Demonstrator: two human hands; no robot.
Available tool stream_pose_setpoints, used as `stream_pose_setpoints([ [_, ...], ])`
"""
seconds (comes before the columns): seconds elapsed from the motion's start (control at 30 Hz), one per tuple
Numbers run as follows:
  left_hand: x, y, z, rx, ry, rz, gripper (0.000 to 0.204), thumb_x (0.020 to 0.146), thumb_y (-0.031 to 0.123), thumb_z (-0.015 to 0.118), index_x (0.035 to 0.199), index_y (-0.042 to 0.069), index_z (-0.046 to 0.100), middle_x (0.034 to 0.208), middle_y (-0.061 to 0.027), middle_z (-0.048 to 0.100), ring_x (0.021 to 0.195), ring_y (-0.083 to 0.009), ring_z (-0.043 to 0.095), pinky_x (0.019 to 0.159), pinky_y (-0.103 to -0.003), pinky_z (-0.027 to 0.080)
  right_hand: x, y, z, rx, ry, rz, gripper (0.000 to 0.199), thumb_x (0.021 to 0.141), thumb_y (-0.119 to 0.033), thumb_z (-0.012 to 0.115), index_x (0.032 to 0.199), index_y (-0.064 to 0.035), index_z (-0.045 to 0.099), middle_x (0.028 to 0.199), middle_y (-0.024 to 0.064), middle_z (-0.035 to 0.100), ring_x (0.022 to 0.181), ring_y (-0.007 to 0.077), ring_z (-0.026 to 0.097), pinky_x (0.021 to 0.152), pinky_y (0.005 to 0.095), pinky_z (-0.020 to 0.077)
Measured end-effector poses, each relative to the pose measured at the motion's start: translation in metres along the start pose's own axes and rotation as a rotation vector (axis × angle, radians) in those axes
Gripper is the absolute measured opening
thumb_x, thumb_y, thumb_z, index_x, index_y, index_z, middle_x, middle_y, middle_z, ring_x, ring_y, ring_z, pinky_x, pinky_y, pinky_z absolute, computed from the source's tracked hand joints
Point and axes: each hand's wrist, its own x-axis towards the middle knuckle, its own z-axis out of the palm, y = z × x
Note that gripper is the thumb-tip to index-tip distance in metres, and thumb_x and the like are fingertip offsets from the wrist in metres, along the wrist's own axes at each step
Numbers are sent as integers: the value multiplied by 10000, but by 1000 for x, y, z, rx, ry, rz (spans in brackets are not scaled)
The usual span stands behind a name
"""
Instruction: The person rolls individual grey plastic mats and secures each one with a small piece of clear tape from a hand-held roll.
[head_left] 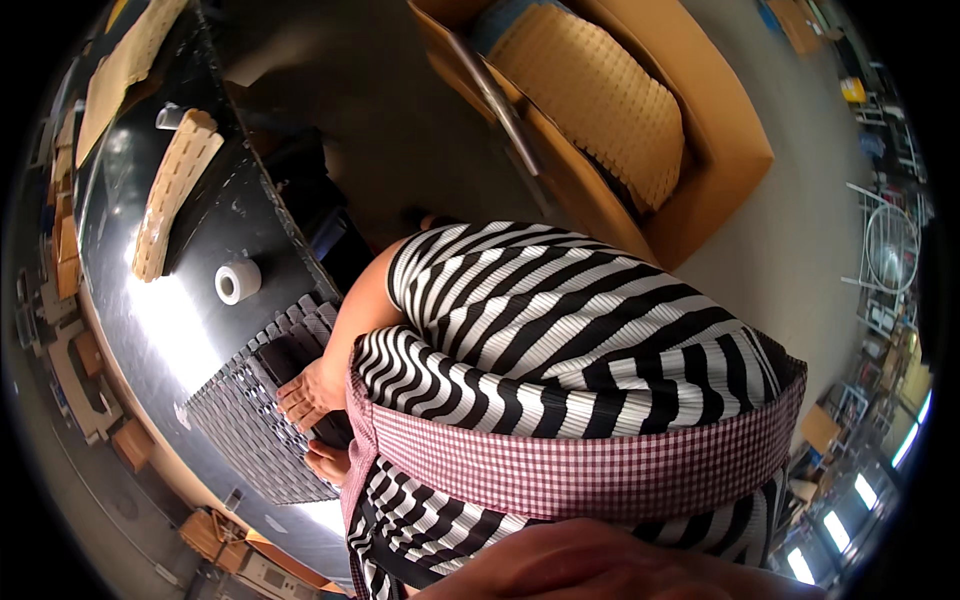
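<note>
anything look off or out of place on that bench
Nothing spilled or broken. The white tape roll lies on its side on the black bench, and both hands rest on the grey grid tray.

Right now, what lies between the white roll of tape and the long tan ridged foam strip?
Nothing: the head view shows only bare glossy black tabletop between the white roll of tape and the long tan ridged foam strip.

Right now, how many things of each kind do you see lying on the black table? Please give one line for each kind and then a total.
Grey gridded tray: 1
White tape roll: 1
Tan ridged strip: 1
Tan sheet at the far end: 1
Small clear item, kind unclear: 1
Total: 5
</note>
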Motion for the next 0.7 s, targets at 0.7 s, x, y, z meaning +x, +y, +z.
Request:
stream_pose_setpoints([
  [0.7, 5, 9, 5, 57, 1, -20, 673, 1078, 576, 390, 906, -50, 569, 853, -294, 586, 840, -514, 551, 780, -571, 428, -65, 19, -23, 58, -231, -9, 788, 925, -692, 583, 1497, -153, 529, 1621, 159, 412, 1517, 367, 353, 1254, 552, 239],
])
